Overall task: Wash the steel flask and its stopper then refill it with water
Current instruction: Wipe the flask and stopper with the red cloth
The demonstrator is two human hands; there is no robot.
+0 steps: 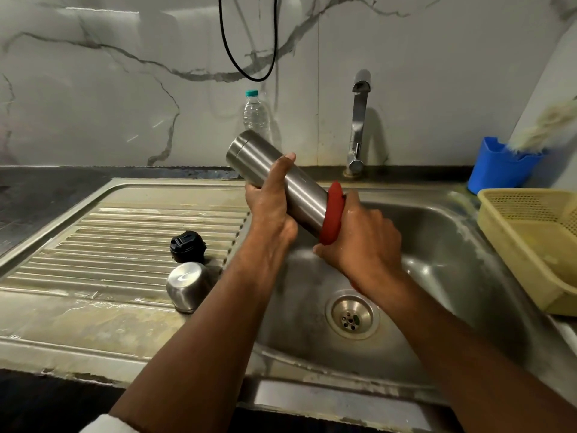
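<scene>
Here the left hand grips the flask, the right hand presses a red scrubber around it; wet steel may slip toward the drain at 6 o'clock.

A clear plastic bottle stands against the marble wall, with a blue tub beside a yellow basket.

A stained steel worktop with a ribbed drainboard carries a black stopper and, just beside it, a steel cap. A yellow basket sits right of the basin.
</scene>
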